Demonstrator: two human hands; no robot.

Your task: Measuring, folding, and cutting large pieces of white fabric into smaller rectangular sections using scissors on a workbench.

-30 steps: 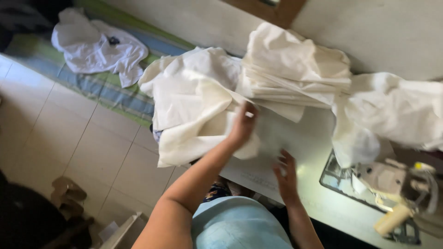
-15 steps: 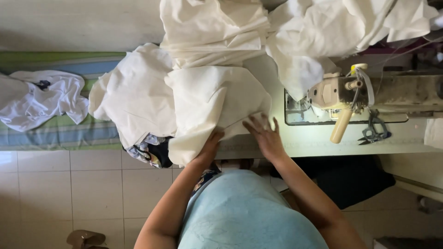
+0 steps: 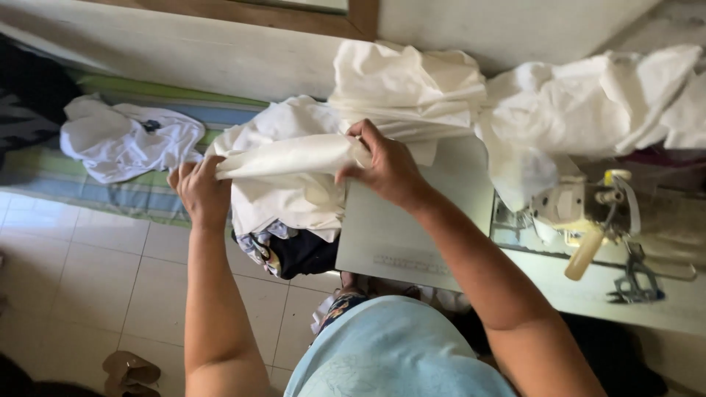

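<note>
My left hand (image 3: 197, 190) and my right hand (image 3: 384, 167) both grip a long folded piece of cream cloth (image 3: 290, 156), held level between them over the left end of the white sewing table (image 3: 401, 235). The left hand pinches its left end, the right hand its right end. Under it lies a heap of more cream cloth (image 3: 283, 198), hanging off the table's left edge over dark and patterned fabric (image 3: 294, 254).
A stack of folded cream cloth (image 3: 404, 92) sits at the back of the table, with a crumpled white pile (image 3: 588, 110) to its right. The sewing machine (image 3: 596, 213) and scissors (image 3: 634, 283) are at right. A white garment (image 3: 125, 140) lies on a striped mat. Sandals (image 3: 129, 371) rest on the tiled floor.
Both hands were pressing flat on cloth at the table edge. They have now lifted and grasped a folded strip of cloth, the left hand moving out to the left.
</note>
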